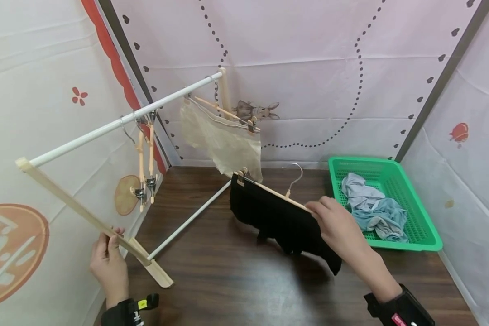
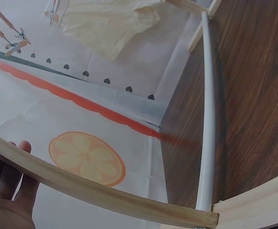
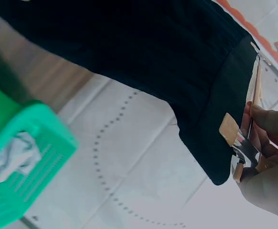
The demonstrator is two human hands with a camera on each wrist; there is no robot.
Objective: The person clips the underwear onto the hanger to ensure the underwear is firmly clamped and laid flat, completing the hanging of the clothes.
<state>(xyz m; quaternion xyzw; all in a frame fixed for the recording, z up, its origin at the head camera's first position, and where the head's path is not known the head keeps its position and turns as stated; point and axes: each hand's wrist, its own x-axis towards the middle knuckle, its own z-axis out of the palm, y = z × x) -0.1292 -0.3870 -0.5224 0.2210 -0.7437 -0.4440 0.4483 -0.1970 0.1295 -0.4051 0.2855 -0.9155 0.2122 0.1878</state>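
My left hand (image 1: 111, 267) grips the near wooden upright (image 1: 79, 206) of a small clothes rack, thumb on one side and fingers behind. With my right hand (image 1: 340, 226) I hold one end of a wooden clip hanger (image 1: 278, 194). Black pants (image 1: 277, 217) hang from its clips, held up over the table and tilted down to the right. The hanger's metal hook (image 1: 296, 179) points up. In the right wrist view, a wood-and-metal clip (image 3: 239, 138) bites the waistband right beside my fingers. Cream pants (image 1: 232, 140) hang from the rack's white rail (image 1: 106, 129), behind the black ones.
Two bare clip hangers (image 1: 146, 167) hang on the rail nearer the left. A lower white bar (image 1: 189, 222) joins the rack's feet. On the right of the dark wooden table (image 1: 244, 290) stands a green basket (image 1: 425, 222) with crumpled blue-grey clothes (image 1: 376, 210). Printed cloth walls surround the table.
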